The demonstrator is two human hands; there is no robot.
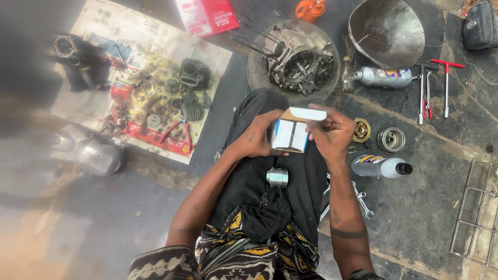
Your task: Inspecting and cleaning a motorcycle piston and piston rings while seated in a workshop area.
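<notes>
My left hand [258, 136] grips the side of a small blue and white cardboard box [290, 136] held over my lap. My right hand [332, 132] holds the other side of the box, with its fingers on the box's opened white flap [308, 113]. A shiny metal piston [277, 177] rests on my black trousers just below the box. Beyond my knee an engine block [298, 62] sits on a tyre.
A newspaper sheet [150, 36] at left carries engine parts, gears and red pliers [179, 132]. A red box [206, 15] lies at top. At right are two silver bottles [378, 167], a metal bowl [386, 28], T-handle wrenches [446, 83], spanners [363, 202] and a wire rack [477, 212].
</notes>
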